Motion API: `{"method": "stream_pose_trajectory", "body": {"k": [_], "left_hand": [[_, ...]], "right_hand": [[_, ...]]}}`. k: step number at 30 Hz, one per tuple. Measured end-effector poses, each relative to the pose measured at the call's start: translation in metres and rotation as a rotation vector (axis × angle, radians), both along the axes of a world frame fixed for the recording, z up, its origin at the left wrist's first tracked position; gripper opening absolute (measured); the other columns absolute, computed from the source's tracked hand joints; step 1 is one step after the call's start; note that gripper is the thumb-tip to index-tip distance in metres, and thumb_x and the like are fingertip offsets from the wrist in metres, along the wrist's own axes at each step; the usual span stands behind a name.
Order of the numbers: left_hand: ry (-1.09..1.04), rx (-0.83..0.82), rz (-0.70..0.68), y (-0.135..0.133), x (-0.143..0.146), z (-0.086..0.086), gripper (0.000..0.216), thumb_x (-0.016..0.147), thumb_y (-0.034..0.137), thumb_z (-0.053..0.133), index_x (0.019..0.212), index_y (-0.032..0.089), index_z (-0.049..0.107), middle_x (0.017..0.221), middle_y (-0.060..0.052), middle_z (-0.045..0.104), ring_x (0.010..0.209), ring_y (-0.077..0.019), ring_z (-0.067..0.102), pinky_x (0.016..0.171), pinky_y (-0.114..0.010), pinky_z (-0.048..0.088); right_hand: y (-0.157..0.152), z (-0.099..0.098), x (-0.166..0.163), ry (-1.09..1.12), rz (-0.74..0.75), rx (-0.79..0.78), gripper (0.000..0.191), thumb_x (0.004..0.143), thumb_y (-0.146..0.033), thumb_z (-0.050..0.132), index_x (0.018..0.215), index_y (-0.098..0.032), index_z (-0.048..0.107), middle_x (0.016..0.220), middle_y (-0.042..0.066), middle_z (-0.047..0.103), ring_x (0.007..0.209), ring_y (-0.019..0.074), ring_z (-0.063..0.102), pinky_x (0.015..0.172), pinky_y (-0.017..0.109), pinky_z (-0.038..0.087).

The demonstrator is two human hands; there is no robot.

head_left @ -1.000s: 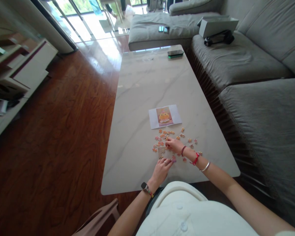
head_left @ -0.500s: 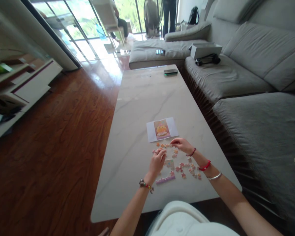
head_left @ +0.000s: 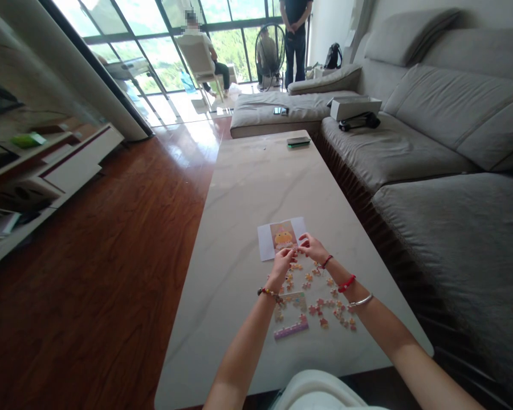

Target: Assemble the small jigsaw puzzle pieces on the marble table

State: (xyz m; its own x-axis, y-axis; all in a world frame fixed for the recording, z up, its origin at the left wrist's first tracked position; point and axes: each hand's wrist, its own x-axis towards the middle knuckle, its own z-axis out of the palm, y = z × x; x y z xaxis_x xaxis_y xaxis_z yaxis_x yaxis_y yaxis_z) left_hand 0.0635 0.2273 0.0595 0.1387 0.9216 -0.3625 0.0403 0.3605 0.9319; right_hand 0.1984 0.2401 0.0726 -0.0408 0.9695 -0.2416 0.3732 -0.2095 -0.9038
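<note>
My left hand and my right hand meet over the near edge of a printed picture sheet, fingertips pinched together. A small jigsaw puzzle piece seems to be between them, mostly covered by the fingers. The sheet shows an orange figure. Closer to me lies a partly joined puzzle frame, with a purple bottom strip and a pale upper strip. Loose pink and orange puzzle pieces are scattered right of it. Several yellowish pieces lie just below my hands.
The long marble-patterned table carries a dark phone-like object at its far end. A grey sofa runs along the right, with a white box on it. Beyond are a fan, a seated person and a standing person.
My left hand has moved forward, away from the puzzle frame, to meet my right hand by the picture sheet. The camera view has tilted up slightly.
</note>
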Motion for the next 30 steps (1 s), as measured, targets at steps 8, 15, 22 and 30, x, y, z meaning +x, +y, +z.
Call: {"method": "stream_pose_trajectory", "body": {"k": [8, 15, 22, 30], "left_hand": [[-0.034, -0.099, 0.133, 0.007, 0.010, -0.005, 0.027, 0.068, 0.038, 0.054, 0.076, 0.013, 0.057, 0.068, -0.004, 0.060, 0.051, -0.0066, 0.051, 0.042, -0.015, 0.029], [-0.071, -0.155, 0.174, 0.004, 0.010, -0.006, 0.021, 0.066, 0.032, 0.058, 0.072, 0.012, 0.059, 0.069, -0.005, 0.062, 0.055, -0.0081, 0.053, 0.046, -0.017, 0.033], [-0.125, -0.192, 0.182, 0.001, 0.011, -0.011, 0.024, 0.062, 0.031, 0.062, 0.074, 0.011, 0.061, 0.069, -0.007, 0.063, 0.055, -0.0082, 0.053, 0.046, -0.017, 0.034], [-0.151, -0.206, 0.216, 0.004, 0.015, -0.022, 0.029, 0.062, 0.034, 0.061, 0.078, 0.010, 0.060, 0.072, -0.006, 0.062, 0.053, -0.0055, 0.050, 0.042, -0.015, 0.028]], "right_hand": [[0.008, -0.015, -0.008, 0.239, -0.196, -0.048, 0.031, 0.058, -0.010, 0.059, 0.085, -0.016, 0.045, 0.061, -0.004, 0.058, 0.051, 0.0087, 0.057, 0.047, 0.019, 0.046], [0.009, -0.020, -0.012, 0.332, -0.309, -0.129, 0.024, 0.057, -0.011, 0.063, 0.073, -0.017, 0.046, 0.055, -0.003, 0.058, 0.046, 0.0096, 0.057, 0.048, 0.022, 0.049], [0.006, -0.027, -0.012, 0.356, -0.321, -0.169, 0.017, 0.057, -0.015, 0.065, 0.066, -0.015, 0.050, 0.056, -0.001, 0.060, 0.048, 0.0105, 0.058, 0.047, 0.022, 0.050], [0.006, -0.028, -0.012, 0.357, -0.292, -0.176, 0.010, 0.061, -0.013, 0.061, 0.068, -0.013, 0.054, 0.060, 0.001, 0.061, 0.049, 0.0084, 0.056, 0.044, 0.018, 0.045]]}}
